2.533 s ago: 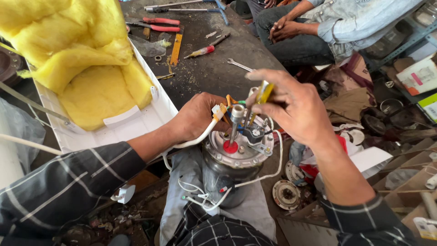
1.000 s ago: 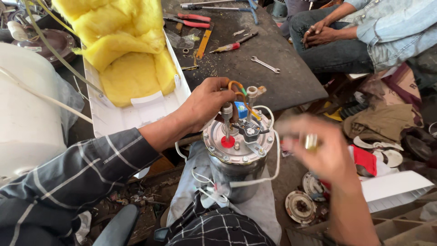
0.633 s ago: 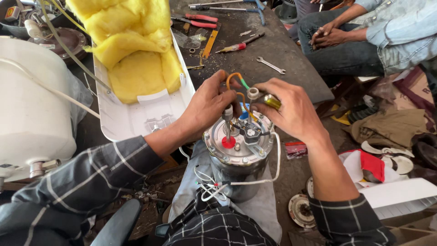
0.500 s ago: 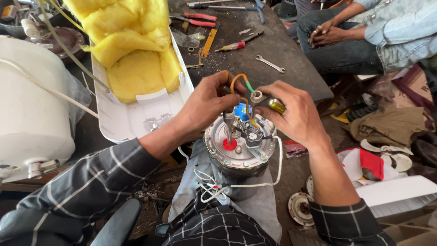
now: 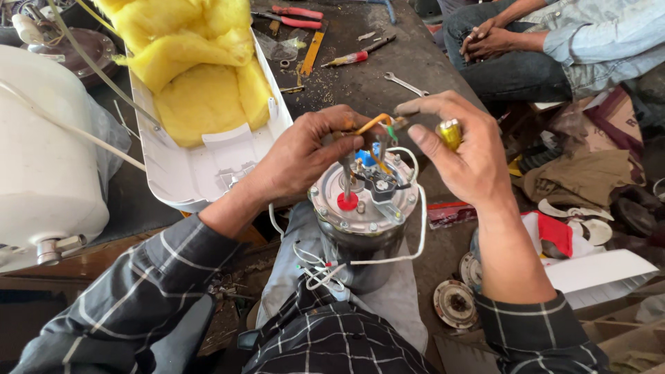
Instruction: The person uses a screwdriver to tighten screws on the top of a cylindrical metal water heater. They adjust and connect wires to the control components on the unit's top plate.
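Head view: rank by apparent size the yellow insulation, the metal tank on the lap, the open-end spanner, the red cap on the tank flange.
1. yellow insulation
2. metal tank, though it sits nearer the camera, so the gap is unsure
3. open-end spanner
4. red cap; it looks close to the spanner in area, so that ranking is loose.

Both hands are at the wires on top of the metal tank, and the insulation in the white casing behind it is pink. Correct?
Not quite. The insulation in the white casing is yellow, not pink, as the head view shows. The rest holds: the left hand and right hand are both at the wires on top of the metal tank.
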